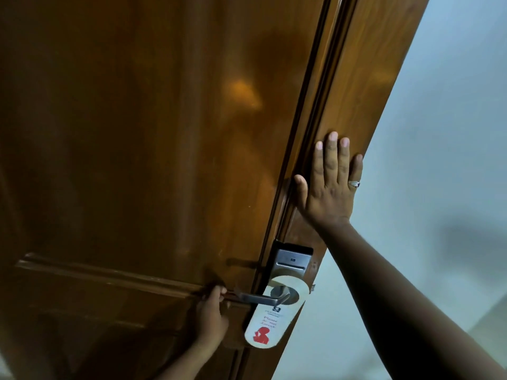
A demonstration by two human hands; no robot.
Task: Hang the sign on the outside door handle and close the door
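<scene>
The white door sign, with red print at its lower end, hangs by its hole on the metal lever handle of the brown wooden door. It dangles below the silver card-lock plate. My left hand comes up from below, its fingers closed around the lever's free left end. My right hand, with a ring on one finger, lies flat with fingers spread on the wooden strip above the lock, holding nothing.
A dark vertical seam runs down the wood just left of my right hand. A pale grey wall fills the right side. A raised moulding crosses the door at handle height.
</scene>
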